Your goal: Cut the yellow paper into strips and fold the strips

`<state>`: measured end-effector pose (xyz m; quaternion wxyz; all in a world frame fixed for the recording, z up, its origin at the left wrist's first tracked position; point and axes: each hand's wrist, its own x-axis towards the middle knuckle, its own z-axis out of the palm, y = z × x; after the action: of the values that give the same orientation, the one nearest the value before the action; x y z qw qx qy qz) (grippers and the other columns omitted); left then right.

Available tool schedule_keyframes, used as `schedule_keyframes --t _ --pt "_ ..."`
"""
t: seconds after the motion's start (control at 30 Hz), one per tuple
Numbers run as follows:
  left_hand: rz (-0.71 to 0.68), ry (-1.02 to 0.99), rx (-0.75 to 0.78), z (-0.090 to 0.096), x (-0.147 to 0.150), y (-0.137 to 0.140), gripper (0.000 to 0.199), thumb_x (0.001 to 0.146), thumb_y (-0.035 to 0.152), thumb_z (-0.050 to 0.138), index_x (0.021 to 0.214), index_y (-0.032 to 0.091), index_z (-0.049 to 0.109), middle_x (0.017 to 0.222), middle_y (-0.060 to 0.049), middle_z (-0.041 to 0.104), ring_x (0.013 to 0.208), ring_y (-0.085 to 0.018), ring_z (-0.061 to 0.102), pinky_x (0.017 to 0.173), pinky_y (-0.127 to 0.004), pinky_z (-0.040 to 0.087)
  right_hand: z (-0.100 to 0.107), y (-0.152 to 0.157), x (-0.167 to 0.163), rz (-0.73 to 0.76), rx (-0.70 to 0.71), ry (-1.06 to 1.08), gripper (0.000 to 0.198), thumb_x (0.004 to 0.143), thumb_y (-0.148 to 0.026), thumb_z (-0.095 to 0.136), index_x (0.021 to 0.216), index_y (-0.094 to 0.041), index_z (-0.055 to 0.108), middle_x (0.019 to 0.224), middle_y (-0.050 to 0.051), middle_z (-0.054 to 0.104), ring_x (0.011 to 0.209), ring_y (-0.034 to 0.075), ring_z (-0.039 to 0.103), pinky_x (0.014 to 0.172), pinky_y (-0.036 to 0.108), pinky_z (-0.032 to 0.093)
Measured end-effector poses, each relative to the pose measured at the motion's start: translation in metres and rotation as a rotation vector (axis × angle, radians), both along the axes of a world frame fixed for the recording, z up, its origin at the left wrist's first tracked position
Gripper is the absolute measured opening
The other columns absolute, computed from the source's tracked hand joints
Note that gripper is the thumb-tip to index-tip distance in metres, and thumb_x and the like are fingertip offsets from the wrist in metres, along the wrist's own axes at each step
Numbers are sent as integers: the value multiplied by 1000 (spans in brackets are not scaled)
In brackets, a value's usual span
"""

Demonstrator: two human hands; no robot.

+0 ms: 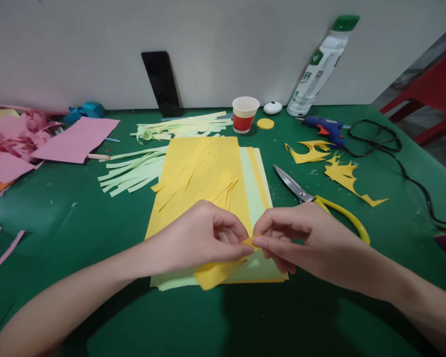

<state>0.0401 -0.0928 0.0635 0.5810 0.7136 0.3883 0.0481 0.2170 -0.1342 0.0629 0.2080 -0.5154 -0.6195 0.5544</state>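
Between my two hands is a narrow yellow paper strip (219,273), its loose end hanging down toward me. My left hand (202,233) pinches it between thumb and fingers. The thumb and index finger of my right hand (297,230) close on its other end, fingertips almost meeting the left ones. Below the hands lies a stack of yellow and pale green paper sheets (159,218). Thin yellow paper strips (196,168) are scattered on the top sheet. Scissors with yellow handles (295,186) lie just beyond my right hand, partly hidden by it.
Fringed pale green paper (134,171) and pink paper (78,139) lie left. Along the wall stand a phone (161,84), a paper cup (245,116) and a leaning bottle (319,69). A blue glue gun (325,130) with a black cord and yellow scraps (345,176) lie right.
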Motion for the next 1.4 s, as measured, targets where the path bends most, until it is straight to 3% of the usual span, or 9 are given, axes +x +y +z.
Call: schedule_keyframes --t 0.23,0.37,0.63,0.77,0.87,1.03,1.1,1.23,1.4 --pt "123 11 75 7 -11 16 13 70 28 65 65 16 67 60 0 70 50 -8 60 41 -13 43 6 10 23 -242 231 135 13 74 -22 63 64 -19 54 51 -6 55 38 4 51 38 15 41" --pt "237 -91 111 9 -16 21 12 70 27 67 64 17 68 62 0 71 57 -11 66 52 -15 53 6 16 34 -315 322 191 13 75 -23 63 65 -19 56 52 -6 55 38 5 50 37 17 41" --pt "331 -313 154 6 -14 21 10 73 21 65 65 18 69 59 3 70 54 -8 66 53 -9 54 5 16 36 -403 302 285 16 75 -29 64 64 -19 56 51 -5 55 38 6 50 37 19 41" --pt "334 -317 182 8 -16 20 11 74 19 64 64 18 68 55 4 69 51 -7 65 51 -9 53 8 17 41 -365 265 221 17 77 -29 61 64 -20 55 51 -5 55 36 6 49 36 19 39" --pt "293 -250 165 11 -17 21 12 74 18 63 62 17 68 53 4 67 49 -6 63 50 -9 52 11 22 46 -209 187 55 23 76 -38 60 64 -20 52 53 -3 57 44 10 53 43 22 43" --pt "127 -64 46 10 -11 17 15 76 20 61 63 15 67 52 3 65 47 -6 60 47 -11 49 8 24 39 128 190 -329 27 75 -44 56 93 -24 62 100 2 64 88 19 58 75 31 45" --pt "47 -33 40 7 -8 13 17 77 21 59 63 15 66 52 3 64 48 -6 60 48 -11 47 5 20 30 196 141 -328 30 76 -44 55 99 -25 62 105 0 63 94 19 57 78 29 44" --pt "-46 -16 68 3 -7 5 17 79 24 57 71 15 68 53 3 64 49 -6 59 49 -12 45 1 12 12 268 77 -265 29 81 -42 48 88 -21 67 86 1 67 79 16 58 67 26 42" --pt "-12 -65 214 4 -7 6 19 81 30 54 75 15 64 60 2 65 53 -7 58 50 -14 43 3 8 8 179 141 -160 30 83 -38 48 74 -18 68 81 3 67 81 16 57 73 28 41"
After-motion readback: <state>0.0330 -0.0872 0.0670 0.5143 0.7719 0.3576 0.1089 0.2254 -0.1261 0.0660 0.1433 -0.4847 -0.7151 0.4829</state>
